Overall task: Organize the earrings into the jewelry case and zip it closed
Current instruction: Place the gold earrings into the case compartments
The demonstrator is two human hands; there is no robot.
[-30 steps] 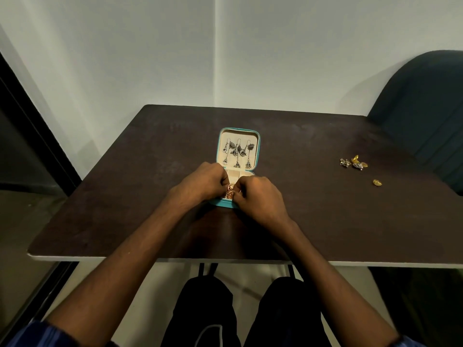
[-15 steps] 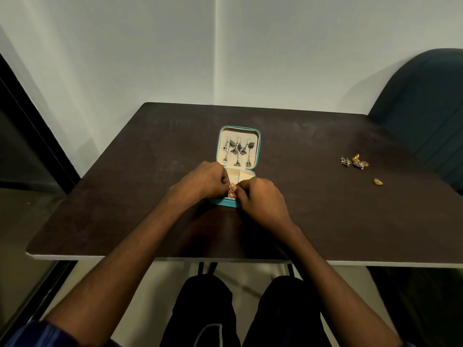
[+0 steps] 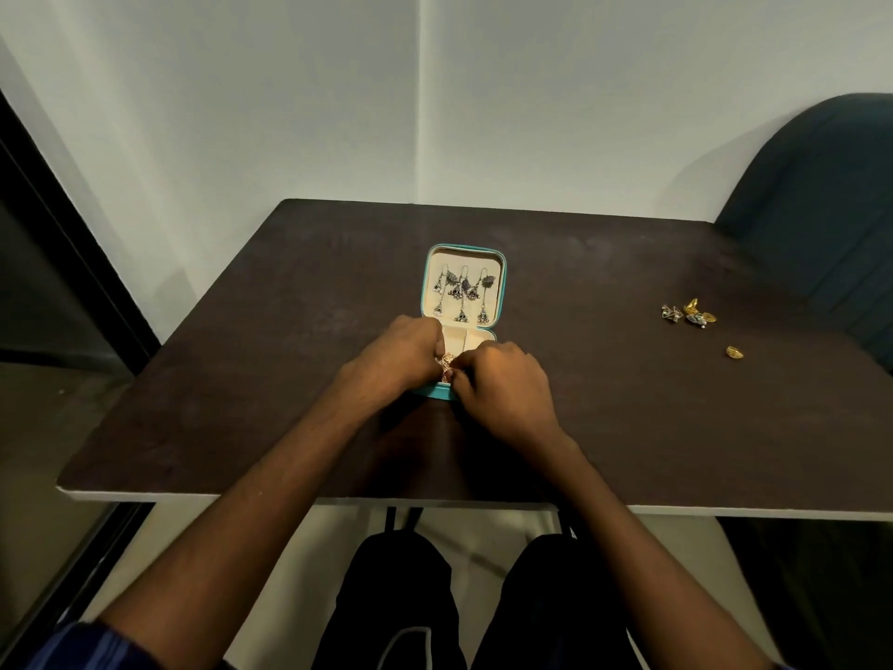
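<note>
Partway through, by the look of it. Jewelry case (image 3: 502,282) open flat at mid-table, teal shell, cream lining; lid half already hung w/ a row of silver drop earrings (image 3: 463,295), roughly 3 long ones plus smaller bits, exact count unclear. Base half closest to the person, mostly hidden under both hands; two cream compartments visible at its far edge, look empty as far as can be seen. Gold earring (image 3: 446,367) w/ reddish detail being worked over the base, between the two hands, presumably getting seated or having its back fitted, can't confirm which. Left to do, judging from layout: small cluster of loose earrings (image 3: 688,314) well off to the right on the table (image 3: 241,379), silver and gold mixed, plus a single gold piece (image 3: 734,352) just nearer and apart from the cluster. Zip not yet started, case fully open. Left hand (image 3: 401,353) knuckles up, fingers curled in, tips meeting at the gold earring, seems to pinch its upper part. Right hand (image 3: 502,384) same posture, fingers bunched tight, tips at the earring's lower part, pinching too as best as can be told; actual fingertip contact hidden by knuckles. Neither hand spread. Dark chair (image 3: 821,195) at far right, wall behind.
</note>
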